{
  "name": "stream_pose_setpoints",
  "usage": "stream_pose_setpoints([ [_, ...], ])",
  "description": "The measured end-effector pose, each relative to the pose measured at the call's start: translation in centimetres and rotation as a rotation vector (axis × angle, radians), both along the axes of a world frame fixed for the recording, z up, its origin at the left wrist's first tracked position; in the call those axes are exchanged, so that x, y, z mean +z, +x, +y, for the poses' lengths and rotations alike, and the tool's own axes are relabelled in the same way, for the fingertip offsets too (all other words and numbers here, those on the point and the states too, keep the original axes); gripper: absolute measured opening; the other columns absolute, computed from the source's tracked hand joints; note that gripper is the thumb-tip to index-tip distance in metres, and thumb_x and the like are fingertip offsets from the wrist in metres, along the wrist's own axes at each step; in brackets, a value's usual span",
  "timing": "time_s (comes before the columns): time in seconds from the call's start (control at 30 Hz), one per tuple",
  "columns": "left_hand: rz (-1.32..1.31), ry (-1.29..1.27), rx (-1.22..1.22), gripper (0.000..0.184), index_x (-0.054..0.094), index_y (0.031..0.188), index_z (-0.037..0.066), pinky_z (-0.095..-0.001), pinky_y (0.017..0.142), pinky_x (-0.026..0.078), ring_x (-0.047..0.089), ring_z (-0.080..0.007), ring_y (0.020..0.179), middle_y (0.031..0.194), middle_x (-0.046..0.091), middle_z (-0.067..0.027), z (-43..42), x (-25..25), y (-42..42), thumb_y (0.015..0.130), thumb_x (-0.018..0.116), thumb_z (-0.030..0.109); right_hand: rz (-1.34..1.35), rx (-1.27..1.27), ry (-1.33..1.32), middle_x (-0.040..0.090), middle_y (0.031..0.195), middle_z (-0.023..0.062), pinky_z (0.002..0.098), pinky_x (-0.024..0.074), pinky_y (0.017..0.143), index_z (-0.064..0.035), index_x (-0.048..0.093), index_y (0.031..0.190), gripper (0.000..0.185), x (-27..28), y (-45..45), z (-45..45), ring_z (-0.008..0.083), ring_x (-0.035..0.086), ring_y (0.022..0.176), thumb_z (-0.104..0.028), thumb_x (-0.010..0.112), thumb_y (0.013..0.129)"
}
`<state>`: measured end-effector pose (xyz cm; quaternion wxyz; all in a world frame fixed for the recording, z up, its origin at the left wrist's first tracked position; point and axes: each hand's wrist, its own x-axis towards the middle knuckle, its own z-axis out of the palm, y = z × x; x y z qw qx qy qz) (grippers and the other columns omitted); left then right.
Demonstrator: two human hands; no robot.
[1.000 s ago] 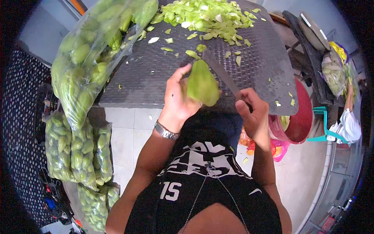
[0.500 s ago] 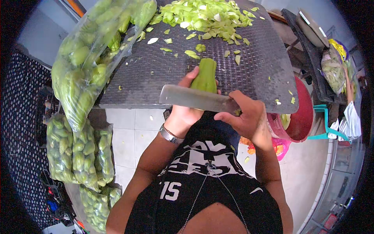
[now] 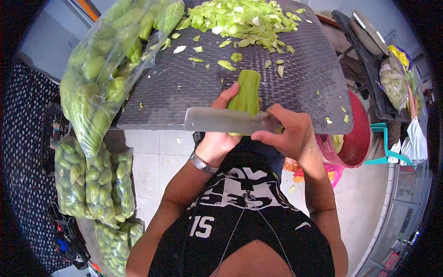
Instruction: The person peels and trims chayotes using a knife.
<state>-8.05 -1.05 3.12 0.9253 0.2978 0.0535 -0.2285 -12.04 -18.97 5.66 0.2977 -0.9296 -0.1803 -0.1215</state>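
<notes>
My left hand (image 3: pixel 219 141) is wrapped round a green chayote (image 3: pixel 247 94), its cut top pointing away from me over the table's near edge. Across the lower part of the chayote lies the wide blade of a knife (image 3: pixel 217 120), which hides some of it and of my left fingers. The knife's handle end is in my right hand (image 3: pixel 290 134), thumb and fingers closed on it. On the dark woven table (image 3: pixel 184 92) a small cut-off piece (image 3: pixel 236 57) lies beyond the chayote, near scattered peelings (image 3: pixel 226 65) and a heap of peelings (image 3: pixel 240 23).
A plastic bag of chayotes (image 3: pixel 99 78) hangs over the table's left edge, with more filled bags (image 3: pixel 71 180) on the floor below. At the right stand a red tub (image 3: pixel 357 134) and a teal stool (image 3: pixel 385 143). Another person's arm (image 3: pixel 412 101) shows at far right.
The knife has come from beside the chayote's top to lie across its lower part. My left hand has turned the chayote, so its cut top now faces away. The cut-off piece lies apart on the table.
</notes>
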Motion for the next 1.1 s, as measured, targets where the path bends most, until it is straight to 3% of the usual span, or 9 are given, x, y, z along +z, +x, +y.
stream_pose_setpoints([
  [0.17,-0.085,-0.187,-0.257,0.054,0.055,0.136,0.006,-0.0456,0.084,0.061,0.071,-0.0296,0.099,0.113,0.07,-0.0157,1.4,-3.6,0.4,0.104,0.049,0.049,0.1,-0.056,0.081,0.067,0.076,0.018,0.0454,0.053,0.057,-0.0092,0.064,0.092,0.051,-1.4,1.9,-2.4,0.0418,0.069,0.071,-0.055,0.082,0.079],
  [0.27,0.102,-0.123,-0.14,0.059,0.053,0.139,0.007,-0.0501,0.08,0.061,0.07,-0.0314,0.103,0.116,0.069,-0.0164,0.6,-3.7,0.8,0.104,0.047,0.053,0.127,-0.019,0.09,0.066,0.075,0.0204,0.0457,0.0525,0.059,-0.0087,0.065,0.097,0.05,-1.2,1.5,-2.1,0.0433,0.068,0.073,-0.053,0.081,0.08],
  [0.37,0.028,-0.089,-0.137,0.058,0.053,0.141,0.009,-0.0506,0.084,0.059,0.07,-0.0327,0.104,0.123,0.068,-0.0165,0.4,-5.0,1.5,0.105,0.044,0.053,0.135,0.042,0.124,0.065,0.073,0.0221,0.0464,0.0523,0.06,-0.0083,0.065,0.1,0.052,-0.6,0.7,-0.9,0.0432,0.069,0.072,-0.053,0.082,0.08],
  [0.47,0.038,-0.131,-0.265,0.061,0.054,0.14,0.009,-0.0501,0.08,0.06,0.07,-0.032,0.104,0.121,0.068,-0.0168,1.0,-4.2,1.3,0.104,0.044,0.056,0.176,-0.005,0.082,0.065,0.074,0.0221,0.0462,0.0531,0.062,-0.0083,0.066,0.101,0.053,-1.4,1.7,-1.9,0.0423,0.069,0.073,-0.053,0.082,0.079],
  [0.57,0.127,-0.102,-0.131,0.062,0.055,0.138,0.006,-0.0489,0.077,0.06,0.071,-0.0324,0.098,0.119,0.069,-0.0168,0.9,-3.2,0.6,0.103,0.042,0.056,0.17,-0.027,0.074,0.065,0.073,0.0225,0.0467,0.0529,0.062,-0.0084,0.066,0.102,0.053,-1.9,2.6,-2.5,0.0431,0.069,0.073,-0.054,0.081,0.079],
  [0.67,-0.017,-0.113,-0.252,0.061,0.055,0.136,0.004,-0.0479,0.072,0.061,0.071,-0.033,0.091,0.116,0.069,-0.017,1.4,-4.4,1.4,0.104,0.041,0.053,0.153,-0.072,0.108,0.065,0.072,0.0226,0.0468,0.0524,0.061,-0.0083,0.066,0.1,0.053,-2.8,3.9,-2.9,0.0438,0.069,0.073,-0.055,0.079,0.081],
  [0.87,0.1,-0.161,-0.208,0.057,0.057,0.132,0.002,-0.0464,0.066,0.062,0.071,-0.0335,0.083,0.109,0.069,-0.0176,2.5,-3.5,2.2,0.105,0.04,0.049,0.207,-0.157,-0.037,0.067,0.074,0.0239,0.0477,0.0531,0.065,-0.0083,0.068,0.101,0.053,-3.5,6.8,-4.8,0.0438,0.07,0.075,-0.058,0.076,0.084],
  [1.03,0.194,-0.252,-0.234,0.052,0.06,0.129,0.003,-0.0458,0.072,0.062,0.072,-0.0315,0.086,0.106,0.07,-0.0154,3.6,-2.1,2.4,0.105,0.046,0.048,0.293,-0.321,-0.11,0.068,0.087,0.0281,0.0499,0.0522,0.074,-0.005,0.069,0.103,0.055,-3.1,10.0,-8.2,0.0465,0.067,0.089,-0.059,0.065,0.093],
  [1.1,0.269,-0.199,-0.151,0.055,0.057,0.133,0.003,-0.0456,0.073,0.062,0.071,-0.0316,0.086,0.109,0.069,-0.0155,3.0,-1.6,2.4,0.105,0.044,0.048,0.382,-0.331,-0.129,0.067,0.078,0.0251,0.0471,0.0514,0.062,-0.0019,0.067,0.097,0.059,-3.4,10.5,-8.6,0.0426,0.067,0.073,-0.06,0.061,0.096],
])
